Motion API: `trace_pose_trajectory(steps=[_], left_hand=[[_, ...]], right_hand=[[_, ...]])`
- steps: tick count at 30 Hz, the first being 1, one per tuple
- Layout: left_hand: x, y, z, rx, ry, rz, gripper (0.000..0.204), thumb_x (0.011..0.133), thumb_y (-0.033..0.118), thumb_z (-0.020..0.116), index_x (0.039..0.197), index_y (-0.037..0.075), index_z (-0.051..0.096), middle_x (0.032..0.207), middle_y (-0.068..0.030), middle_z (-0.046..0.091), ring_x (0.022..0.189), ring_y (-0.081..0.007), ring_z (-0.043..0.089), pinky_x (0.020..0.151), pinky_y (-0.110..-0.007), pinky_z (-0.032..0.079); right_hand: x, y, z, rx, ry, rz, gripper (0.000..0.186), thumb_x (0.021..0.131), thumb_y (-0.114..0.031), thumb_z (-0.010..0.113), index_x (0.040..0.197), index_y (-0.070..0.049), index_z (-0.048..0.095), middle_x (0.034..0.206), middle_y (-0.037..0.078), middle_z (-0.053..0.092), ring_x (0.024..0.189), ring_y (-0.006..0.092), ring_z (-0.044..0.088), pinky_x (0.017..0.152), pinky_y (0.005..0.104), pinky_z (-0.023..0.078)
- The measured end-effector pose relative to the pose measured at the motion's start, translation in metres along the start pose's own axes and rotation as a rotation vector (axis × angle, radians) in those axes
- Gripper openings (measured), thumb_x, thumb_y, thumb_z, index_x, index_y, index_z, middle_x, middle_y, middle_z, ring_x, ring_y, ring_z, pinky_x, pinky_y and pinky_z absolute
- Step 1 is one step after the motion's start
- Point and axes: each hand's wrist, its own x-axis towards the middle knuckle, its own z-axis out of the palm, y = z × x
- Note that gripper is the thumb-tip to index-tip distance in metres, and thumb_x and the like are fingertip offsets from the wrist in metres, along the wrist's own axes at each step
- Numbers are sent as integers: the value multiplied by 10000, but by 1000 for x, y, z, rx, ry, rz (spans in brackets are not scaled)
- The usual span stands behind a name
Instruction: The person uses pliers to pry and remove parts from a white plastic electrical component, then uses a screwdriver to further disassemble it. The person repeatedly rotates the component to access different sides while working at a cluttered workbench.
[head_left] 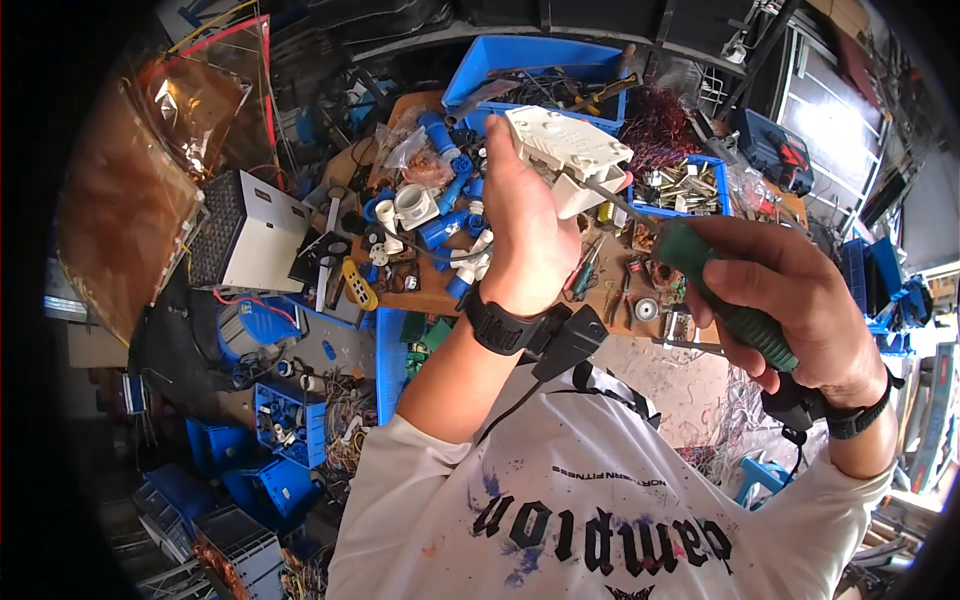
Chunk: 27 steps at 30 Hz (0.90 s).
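Note:
Raised over the workbench (pixel 590 300), my left hand (pixel 530 220) grips a white plastic housing (pixel 565 140) from its left side and below. The housing looks like two parts, a ribbed upper plate and a hollow lower piece, with a gap between them. My right hand (pixel 800 290) is wrapped round the green handle of a screwdriver (pixel 755 332). Its metal shaft slants up and left to the open side of the housing. Whether the tip touches a screw or edge inside cannot be made out.
Blue and white plastic fittings (pixel 440 230) crowd the bench to the left. Behind stand a blue bin (pixel 470 75) of tools and a blue tray (pixel 722 178) of metal parts. A yellow handheld control (pixel 358 284) lies near a silver box (pixel 265 235). Blue crates (pixel 275 490) are lower left.

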Motion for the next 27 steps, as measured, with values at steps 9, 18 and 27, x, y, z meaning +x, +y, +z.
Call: trace_pose_trajectory(steps=[9, 18, 27], left_hand=[[-5, 7, 3, -4, -7, -32, 553, 1031, 481, 232, 1111, 51, 572, 1019, -134, 639, 976, -302, 632, 867, -587, 533], [9, 9, -17, -64, -107, -99, 509, 1004, 476, 307, 1076, 77, 614, 1037, -118, 664, 987, -300, 639, 897, -621, 498], [18, 14, -28, -230, -344, -210, 513, 977, 391, 354, 1053, -5, 671, 1036, -167, 694, 990, -347, 661, 953, -577, 499]], right_hand=[[19, 32, 20, 52, 52, -163, 456, 965, -140, 504, 1393, 8, 448, 819, 67, 597, 451, 85, 497, 357, 204, 361], [13, 22, 9, -193, 71, -220, 432, 918, -90, 603, 1316, 46, 505, 823, 59, 609, 556, 71, 527, 516, 246, 434], [-4, 11, -5, -258, 129, -179, 403, 907, -99, 614, 1280, 40, 549, 826, 91, 630, 543, 104, 555, 526, 272, 450]])
